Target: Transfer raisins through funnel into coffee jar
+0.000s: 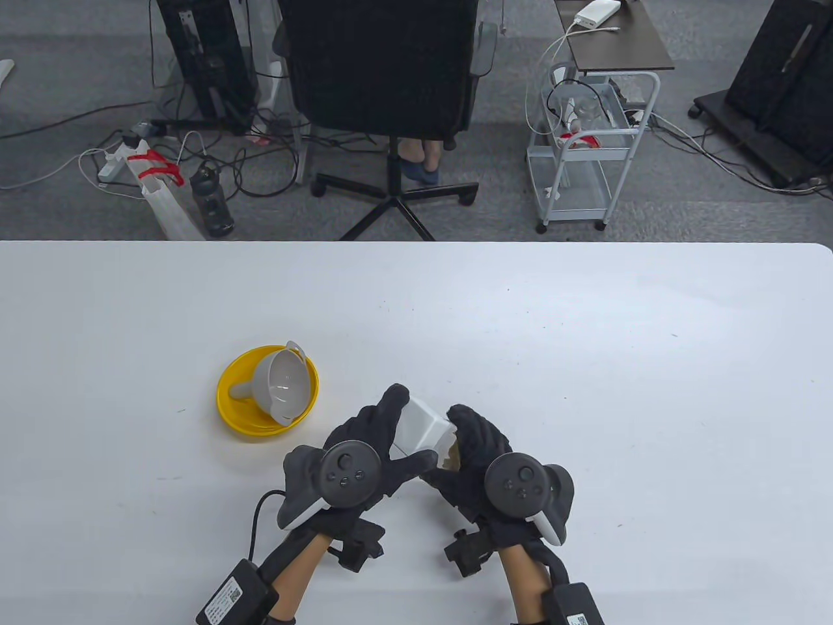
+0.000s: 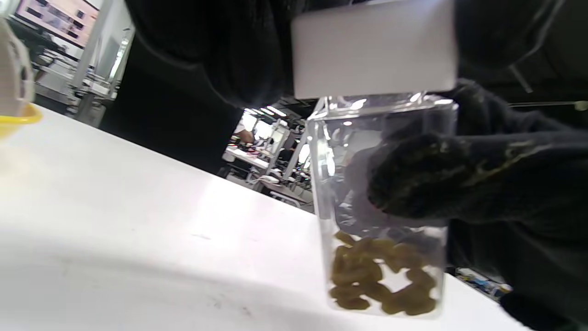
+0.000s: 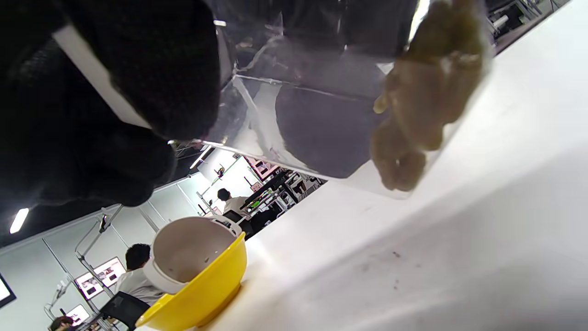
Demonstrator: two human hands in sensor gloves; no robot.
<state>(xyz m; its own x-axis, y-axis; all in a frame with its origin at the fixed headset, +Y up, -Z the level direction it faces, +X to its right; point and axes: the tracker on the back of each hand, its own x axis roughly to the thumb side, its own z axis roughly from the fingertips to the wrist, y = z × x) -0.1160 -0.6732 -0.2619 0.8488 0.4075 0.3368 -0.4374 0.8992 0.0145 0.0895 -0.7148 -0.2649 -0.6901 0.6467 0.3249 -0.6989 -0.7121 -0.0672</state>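
A clear square jar (image 1: 448, 456) with a white lid (image 1: 420, 426) is near the table's front middle, upright in the left wrist view (image 2: 381, 184). Raisins (image 2: 381, 280) lie in its bottom and also show in the right wrist view (image 3: 427, 92). My left hand (image 1: 407, 430) grips the lid (image 2: 374, 50), which is on the jar. My right hand (image 1: 455, 449) holds the jar body, its fingers (image 2: 413, 174) showing through the clear wall. I cannot tell whether the jar touches the table. A grey funnel (image 1: 283, 384) lies tilted in a yellow bowl (image 1: 228, 403) to the left.
The funnel (image 3: 188, 248) and yellow bowl (image 3: 206, 289) sit a short way left of the hands on the white table (image 1: 586, 364). An office chair and a wire cart stand on the floor beyond the table's far edge.
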